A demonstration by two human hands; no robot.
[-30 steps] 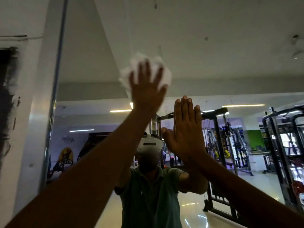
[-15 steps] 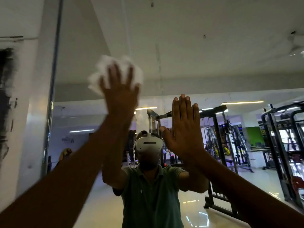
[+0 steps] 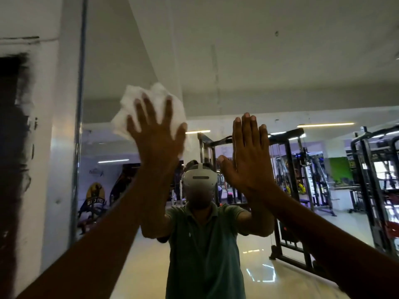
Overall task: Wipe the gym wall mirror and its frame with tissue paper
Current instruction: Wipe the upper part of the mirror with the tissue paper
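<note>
From the head camera I see my left hand [image 3: 156,139] with fingers spread flat, pressing a crumpled tissue paper [image 3: 149,108] onto the mirror [image 3: 280,72] at about 11 o'clock. My right hand [image 3: 248,156], at 1 o'clock, lies flat on the glass, fingers straight together. The frame [image 3: 79,117] runs upright at 9 o'clock.

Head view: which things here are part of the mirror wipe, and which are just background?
In the job:
left hand pressing tissue paper
right hand flat on the glass
wall mirror
mirror frame

Background:
reflected gym machines
reflected wall mural
black wall smear
</note>
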